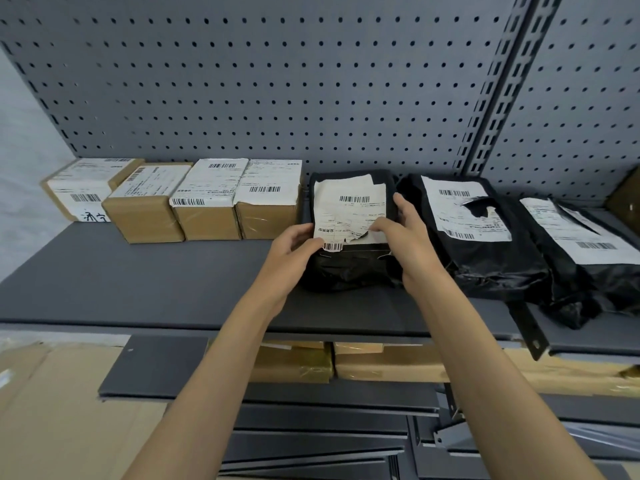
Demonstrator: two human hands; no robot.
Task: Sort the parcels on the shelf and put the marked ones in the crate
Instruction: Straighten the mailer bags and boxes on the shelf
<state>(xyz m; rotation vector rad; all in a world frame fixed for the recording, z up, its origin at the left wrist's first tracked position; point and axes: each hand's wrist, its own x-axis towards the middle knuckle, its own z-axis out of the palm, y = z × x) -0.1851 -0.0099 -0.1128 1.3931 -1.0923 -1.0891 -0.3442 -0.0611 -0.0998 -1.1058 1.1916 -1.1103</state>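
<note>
Nearest us, our left hand [294,251] and right hand [403,233] reach over the front edge of the shelf [138,278] and meet on one black parcel [349,233], our landmark here. The left fingers [313,245] curl around its near left corner, at the lower barcode; the right fingers [381,225] are spread narrow on the torn white label [346,209], the thumb along the parcel's right edge. Both hands hold it, and neither is clearly nearer. The parcel lies flat on the shelf, its long axis running from us toward the pegboard [311,81]. Its label faces up, print reading sideways. We judge the lift will go straight back toward us, along that axis. Left of the parcel, and a little farther back, stand four brown boxes [207,202]. Right of it, touching, lie two more black bags [481,233]. No crate is in view.
</note>
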